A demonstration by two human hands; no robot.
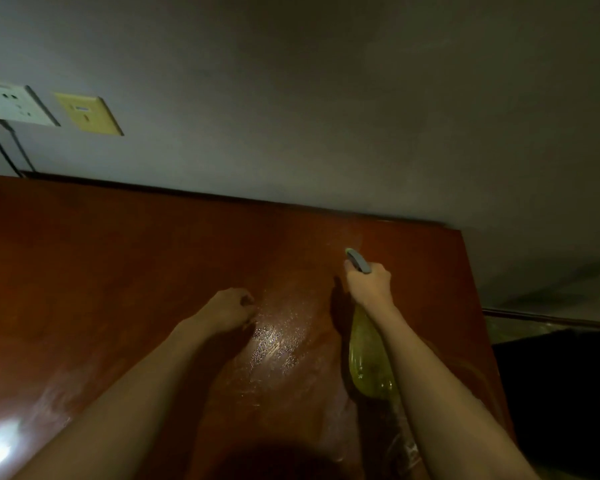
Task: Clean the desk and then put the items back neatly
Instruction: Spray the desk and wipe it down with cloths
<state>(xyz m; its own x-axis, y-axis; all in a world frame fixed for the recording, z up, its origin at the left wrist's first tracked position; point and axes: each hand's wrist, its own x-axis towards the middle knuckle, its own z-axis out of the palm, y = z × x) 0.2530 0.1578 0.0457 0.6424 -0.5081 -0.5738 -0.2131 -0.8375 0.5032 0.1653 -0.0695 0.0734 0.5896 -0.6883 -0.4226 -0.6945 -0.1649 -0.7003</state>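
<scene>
A reddish-brown wooden desk (118, 258) fills the lower part of the view, its top speckled with fine droplets around the middle. My right hand (369, 284) grips the grey trigger head of a spray bottle (366, 358), whose yellow-green body hangs below my wrist; the nozzle points toward the desk's far right corner. My left hand (227, 308) hovers just above the desk to the left of the wet patch, fingers curled with nothing visible in them.
A grey wall runs behind the desk. A white socket plate (14, 103) with a black plug and cable, and a yellow plate (87, 112), sit on the wall at far left. The desk's right edge drops to a dark area (555, 393).
</scene>
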